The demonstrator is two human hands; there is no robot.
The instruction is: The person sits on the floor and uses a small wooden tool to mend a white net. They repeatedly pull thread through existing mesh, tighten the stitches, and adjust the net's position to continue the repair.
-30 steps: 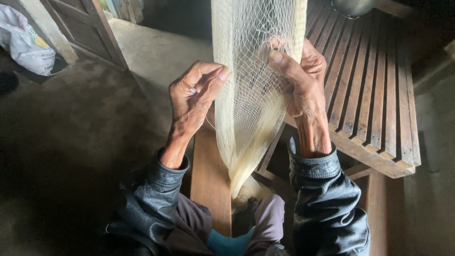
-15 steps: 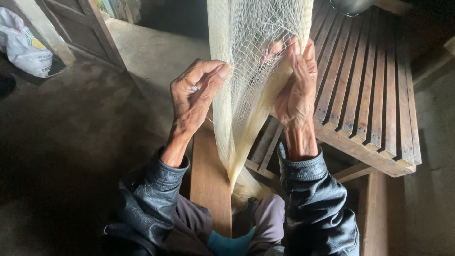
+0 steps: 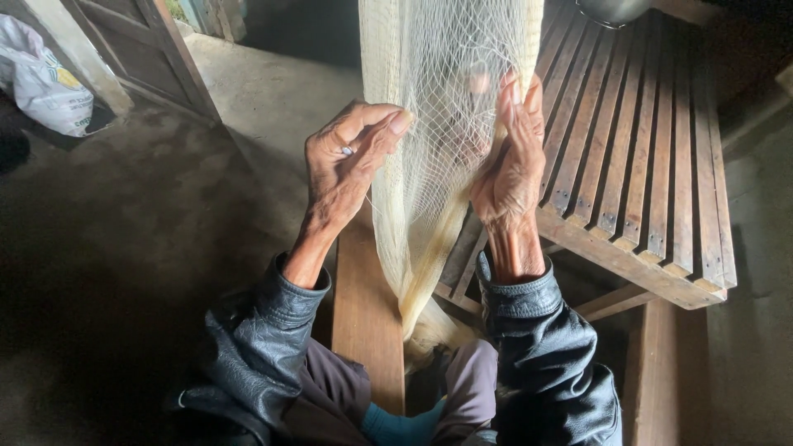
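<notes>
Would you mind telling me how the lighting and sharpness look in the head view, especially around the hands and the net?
Head view: daylight from the top lights the net and slatted bench; the floor at left and the lap lie in deep shadow; the left hand is sharp, while the right hand's fingertips blur behind the mesh.

— Where do you sit at this?
— At home, by my doorway: rough concrete floor (image 3: 149,248), a slatted wooden bench (image 3: 652,165), a wooden door frame (image 3: 157,49), and a white plastic sack (image 3: 41,83) slumped against the wall.
</notes>
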